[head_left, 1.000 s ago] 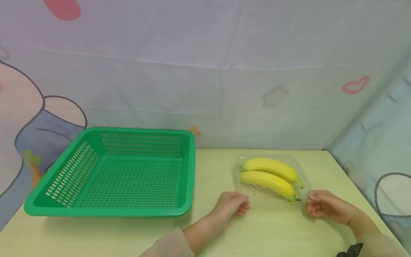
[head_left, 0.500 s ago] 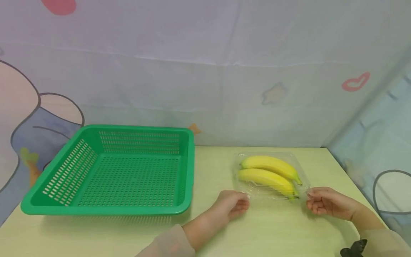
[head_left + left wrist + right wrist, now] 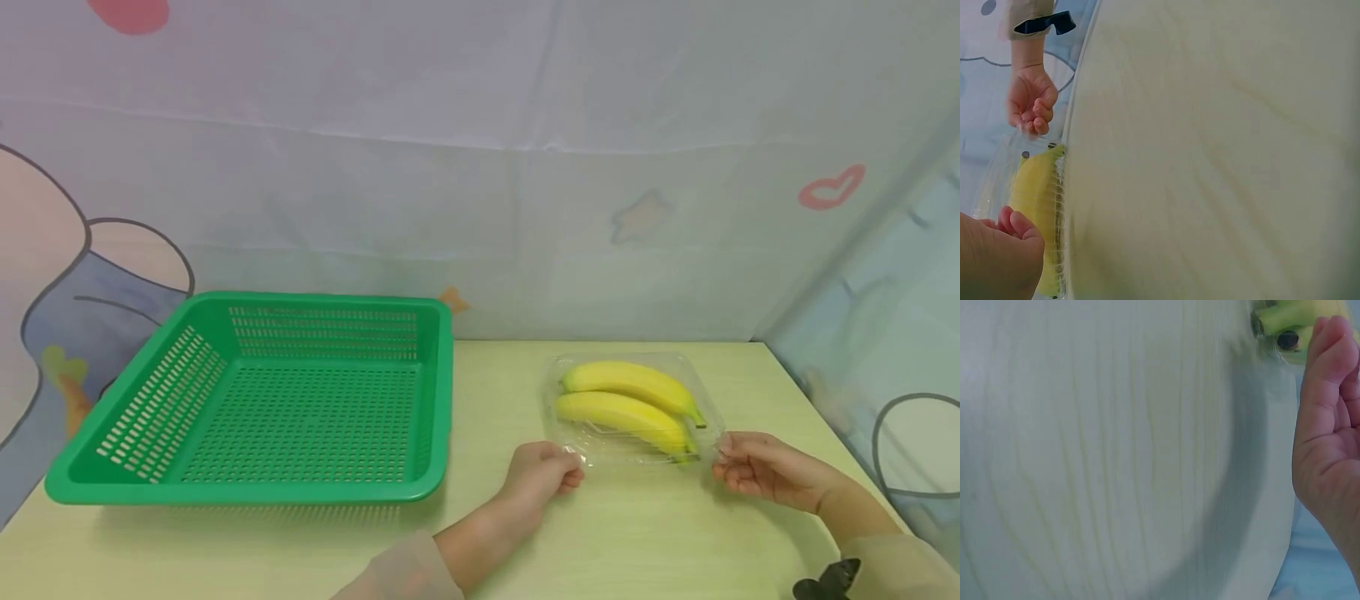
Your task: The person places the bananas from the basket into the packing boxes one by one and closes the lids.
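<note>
Two yellow bananas [image 3: 626, 408] lie side by side inside a clear plastic clamshell box [image 3: 693, 375] on the table, their stems pointing to the near right. My left hand [image 3: 536, 479] pinches the box's near left corner between thumb and curled fingers. At the near right corner, my right hand [image 3: 780, 471] pinches the clear plastic edge in the same way. In the left wrist view a banana [image 3: 1038, 187] shows through the plastic between both hands. The right wrist view has the dark-tipped stems [image 3: 1288, 339] just beyond my right fingertips [image 3: 1335, 331].
A large green plastic basket [image 3: 442, 400] with slotted walls stands on the left of the pale wooden table [image 3: 637, 542], with nothing in it. A printed cloth [image 3: 480, 208] hangs behind the table and along its right side.
Both hands keep their hold on the box's near corners. The head view has shifted slightly; the bananas and the basket stay in place on the table.
</note>
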Demonstrator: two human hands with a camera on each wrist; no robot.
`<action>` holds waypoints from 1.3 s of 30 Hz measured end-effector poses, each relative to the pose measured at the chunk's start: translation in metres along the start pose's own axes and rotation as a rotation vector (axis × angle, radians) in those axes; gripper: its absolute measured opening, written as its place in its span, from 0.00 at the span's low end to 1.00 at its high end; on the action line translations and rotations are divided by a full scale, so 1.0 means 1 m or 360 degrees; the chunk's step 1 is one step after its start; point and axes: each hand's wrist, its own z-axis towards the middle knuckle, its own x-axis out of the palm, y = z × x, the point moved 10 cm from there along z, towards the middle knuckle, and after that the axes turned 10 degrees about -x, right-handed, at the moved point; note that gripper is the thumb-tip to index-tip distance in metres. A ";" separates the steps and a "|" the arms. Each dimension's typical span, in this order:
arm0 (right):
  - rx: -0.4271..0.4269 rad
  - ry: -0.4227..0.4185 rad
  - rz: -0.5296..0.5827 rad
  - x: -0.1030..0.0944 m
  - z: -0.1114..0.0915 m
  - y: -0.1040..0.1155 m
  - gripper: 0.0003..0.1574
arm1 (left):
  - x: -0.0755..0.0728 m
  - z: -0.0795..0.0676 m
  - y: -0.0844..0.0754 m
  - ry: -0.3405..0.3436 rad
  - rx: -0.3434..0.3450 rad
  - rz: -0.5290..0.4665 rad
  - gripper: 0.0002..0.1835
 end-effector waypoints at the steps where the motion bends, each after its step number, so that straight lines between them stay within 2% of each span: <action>1: -0.0027 0.0011 0.0001 0.001 0.001 0.001 0.31 | 0.000 0.000 0.000 -0.0003 0.0006 0.0000 0.04; 6: -0.0148 0.0029 -0.0069 0.000 0.002 0.003 0.31 | 0.000 -0.002 0.000 -0.0033 0.0050 0.0006 0.04; 13: -0.0360 0.0026 -0.0289 -0.004 0.005 0.011 0.30 | -0.002 -0.003 -0.005 -0.0075 0.0117 -0.0041 0.06; 20: -0.0229 -0.0018 -0.0180 -0.005 0.000 0.005 0.31 | 0.000 -0.002 -0.002 -0.0029 0.0040 -0.0135 0.06; 28: -0.0018 -0.0191 -0.0281 -0.015 -0.005 -0.001 0.29 | -0.004 0.000 0.005 0.0037 -0.0091 -0.0191 0.07; 34: 0.0010 -0.0148 -0.0252 -0.015 -0.009 0.002 0.31 | -0.006 0.002 0.009 0.0095 -0.0199 -0.0183 0.09; 37: -0.0025 -0.0089 -0.0232 -0.012 -0.009 0.004 0.32 | -0.007 0.003 0.006 0.0109 -0.0176 -0.0147 0.08; 39: -0.0060 -0.0067 -0.0226 -0.011 -0.009 0.005 0.32 | -0.008 0.003 0.002 0.0099 -0.0097 -0.0092 0.07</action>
